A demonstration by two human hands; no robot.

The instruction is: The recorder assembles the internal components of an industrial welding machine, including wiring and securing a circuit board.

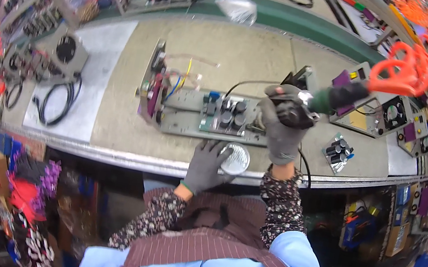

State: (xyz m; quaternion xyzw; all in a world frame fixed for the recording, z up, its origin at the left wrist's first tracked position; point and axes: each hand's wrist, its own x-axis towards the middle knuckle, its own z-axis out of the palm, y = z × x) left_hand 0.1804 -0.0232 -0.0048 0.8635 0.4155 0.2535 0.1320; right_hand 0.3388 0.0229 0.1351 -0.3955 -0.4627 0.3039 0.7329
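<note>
My right hand (281, 134), in a grey glove, grips a black powered screwdriver (293, 110) hanging from an orange coiled cable (408, 70), held above the right end of a grey metal chassis (188, 117). The chassis carries a circuit board (222, 117) with black capacitors and coloured wires. My left hand (207, 165), also gloved, rests with fingers spread on a small round silver dish (236, 159) at the bench's front edge, just in front of the chassis.
A white mat (96, 55) on the left holds a fan unit (66, 50) and a coiled black cable (56, 100). A small tray of black parts (338, 152) lies at right. More fan units (394, 116) stand beyond it. Shelves of parts line the back.
</note>
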